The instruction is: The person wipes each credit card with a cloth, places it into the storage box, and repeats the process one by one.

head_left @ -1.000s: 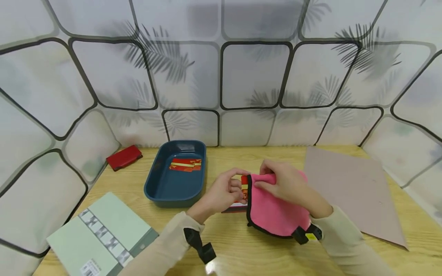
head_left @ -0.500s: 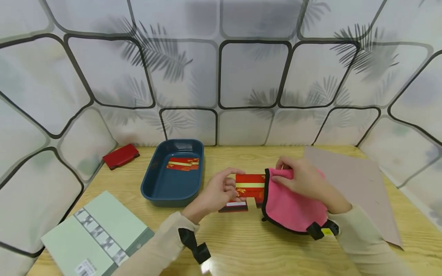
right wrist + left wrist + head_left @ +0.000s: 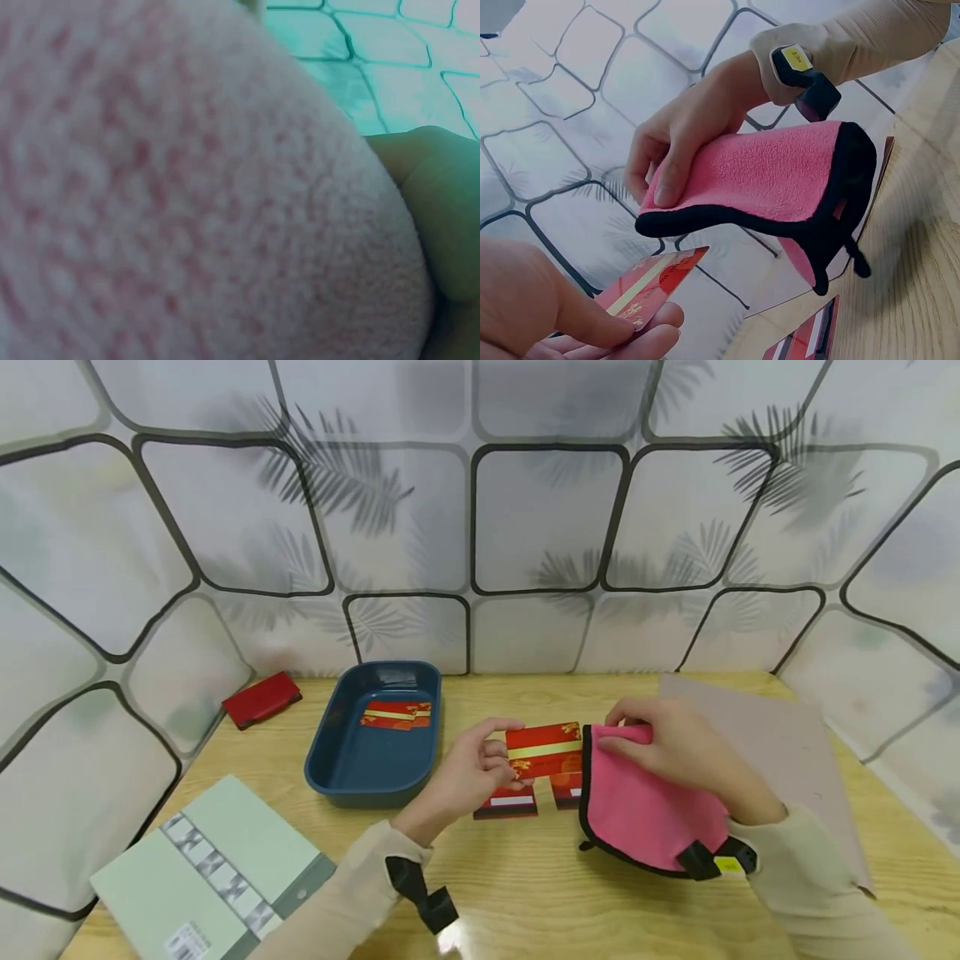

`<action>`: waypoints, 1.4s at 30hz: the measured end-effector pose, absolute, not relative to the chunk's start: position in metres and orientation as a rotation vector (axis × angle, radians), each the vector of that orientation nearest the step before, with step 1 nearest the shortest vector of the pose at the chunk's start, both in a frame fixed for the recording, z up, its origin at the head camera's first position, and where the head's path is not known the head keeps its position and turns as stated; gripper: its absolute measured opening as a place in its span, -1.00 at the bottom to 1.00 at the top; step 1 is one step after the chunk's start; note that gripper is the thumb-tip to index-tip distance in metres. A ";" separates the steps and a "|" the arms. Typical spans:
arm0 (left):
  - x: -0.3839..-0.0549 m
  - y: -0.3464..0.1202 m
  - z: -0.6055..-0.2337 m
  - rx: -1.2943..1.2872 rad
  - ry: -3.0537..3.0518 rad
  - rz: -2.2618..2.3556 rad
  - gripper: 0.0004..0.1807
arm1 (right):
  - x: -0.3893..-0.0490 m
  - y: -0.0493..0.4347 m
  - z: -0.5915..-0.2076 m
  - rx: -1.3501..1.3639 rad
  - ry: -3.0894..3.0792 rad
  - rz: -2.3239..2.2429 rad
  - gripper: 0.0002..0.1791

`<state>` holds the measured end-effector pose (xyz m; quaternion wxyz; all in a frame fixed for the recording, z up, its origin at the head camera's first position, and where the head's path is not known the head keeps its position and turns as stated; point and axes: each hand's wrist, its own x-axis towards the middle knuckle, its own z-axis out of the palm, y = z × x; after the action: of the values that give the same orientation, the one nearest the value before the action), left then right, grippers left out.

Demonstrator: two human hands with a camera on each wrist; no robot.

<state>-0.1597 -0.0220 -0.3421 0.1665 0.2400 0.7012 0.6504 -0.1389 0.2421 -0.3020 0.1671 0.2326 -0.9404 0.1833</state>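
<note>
My left hand [image 3: 468, 777] pinches a red card [image 3: 545, 750] with a pale yellow stripe and gold pattern. In the left wrist view, that card is clear of the pink terry cloth [image 3: 757, 176], which has thick black edging and a small loop. The cloth is bent over, with an opening on its near side. My right hand [image 3: 686, 756] grips its upper part between thumb and fingers. Pink fabric fills most of the right wrist view. Two more red cards, one left [image 3: 506, 803] and one right [image 3: 566, 792], lie on the table under the held card.
A dark blue tray [image 3: 341, 768] left of my hands holds red striped cards [image 3: 390, 715]. Behind it at the left lies a red wallet-like case [image 3: 262, 699]. A pale green box [image 3: 217, 860] sits front left, and a flat greyish-pink board [image 3: 772, 752] lies at the right.
The red card has come out of the pink cloth, drawn out in my left hand. My right hand and the cloth have shifted right, uncovering the cards on the table.
</note>
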 end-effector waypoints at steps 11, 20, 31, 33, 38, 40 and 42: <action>-0.160 -0.018 -0.348 0.702 1.985 1.840 -0.41 | -0.141 0.210 -0.307 0.775 -2.727 0.630 -0.88; -0.157 -0.015 -0.352 0.801 1.956 1.783 -0.42 | -0.147 0.186 -0.310 0.895 -2.725 0.690 -0.89; -0.149 -0.015 -0.348 0.780 1.940 1.785 -0.43 | -0.145 0.189 -0.313 0.921 -2.714 0.807 -0.87; -0.148 -0.015 -0.347 0.764 1.946 1.792 -0.43 | -0.145 0.192 -0.313 0.903 -2.712 0.790 -0.85; -0.147 -0.016 -0.347 0.766 1.967 1.784 -0.44 | -0.145 0.202 -0.313 0.860 -2.738 0.786 -0.82; -0.146 -0.017 -0.347 0.749 1.968 1.787 -0.44 | -0.146 0.208 -0.313 0.854 -2.736 0.798 -0.82; -0.145 -0.019 -0.346 0.735 1.971 1.789 -0.44 | -0.147 0.213 -0.313 0.848 -2.730 0.809 -0.82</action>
<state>-0.1455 -0.0194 -0.3457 0.1891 0.2613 0.7008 0.6363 -0.1469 0.2126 -0.3131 0.0855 0.2843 -0.9156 0.2713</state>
